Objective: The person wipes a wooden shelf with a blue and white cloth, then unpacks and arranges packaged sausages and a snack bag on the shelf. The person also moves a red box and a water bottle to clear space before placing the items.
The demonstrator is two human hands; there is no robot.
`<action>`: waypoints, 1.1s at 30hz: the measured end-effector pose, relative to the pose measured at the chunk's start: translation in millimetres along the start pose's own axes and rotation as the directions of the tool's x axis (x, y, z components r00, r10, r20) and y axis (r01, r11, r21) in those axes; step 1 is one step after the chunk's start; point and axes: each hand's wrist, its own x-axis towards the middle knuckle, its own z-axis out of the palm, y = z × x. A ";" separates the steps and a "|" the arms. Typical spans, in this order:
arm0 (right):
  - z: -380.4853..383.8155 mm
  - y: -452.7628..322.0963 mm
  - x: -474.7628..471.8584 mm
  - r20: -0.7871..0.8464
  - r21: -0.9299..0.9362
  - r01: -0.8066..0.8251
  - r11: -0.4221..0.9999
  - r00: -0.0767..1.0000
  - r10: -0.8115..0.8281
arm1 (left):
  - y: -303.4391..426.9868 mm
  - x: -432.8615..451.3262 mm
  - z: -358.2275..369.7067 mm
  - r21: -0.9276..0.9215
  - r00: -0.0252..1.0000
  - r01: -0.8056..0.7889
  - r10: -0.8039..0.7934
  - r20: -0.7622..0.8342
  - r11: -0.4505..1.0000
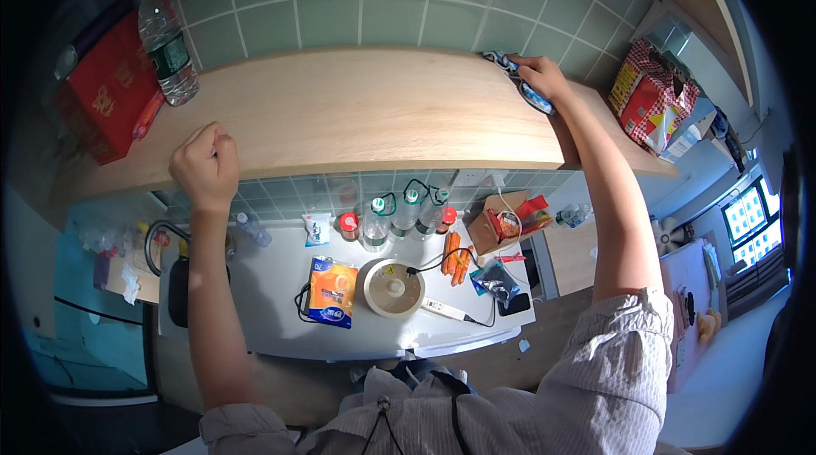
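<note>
A pale wooden shelf [363,111] stretches across the wall in front of me. Near its right end my right hand [542,79] presses a crumpled blue and white cloth [534,98] onto the wood, by the back edge. My left hand [207,165] is curled into a fist at the shelf's front left edge, and I see nothing held in it. Left of that fist stand a clear plastic water bottle [169,50] and a red box [111,98] with gold print.
A checkered red package [656,98] occupies the shelf's far right. Below, the white counter [268,315] carries an electric pot [394,289], an orange packet [333,292], several bottles [376,225], packaged sausages [456,257], a cardboard box [488,225] and a power strip [445,310] with cords.
</note>
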 end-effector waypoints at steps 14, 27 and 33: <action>-49.3 135.6 -20.1 -0.129 -0.213 -0.216 0.953 0.973 0.191 | -1.6 -3.3 -2.2 -0.091 0.995 0.098 -0.094 0.042 0.991; 64.1 -128.9 -1.3 0.141 -0.172 0.187 0.967 0.976 -0.164 | 7.3 2.6 2.3 0.123 0.996 0.038 -0.048 0.077 0.992; 132.5 -269.3 12.8 0.163 0.138 0.638 0.758 0.740 -0.652 | -1.7 1.9 -0.9 0.070 0.999 -0.020 0.017 0.050 0.997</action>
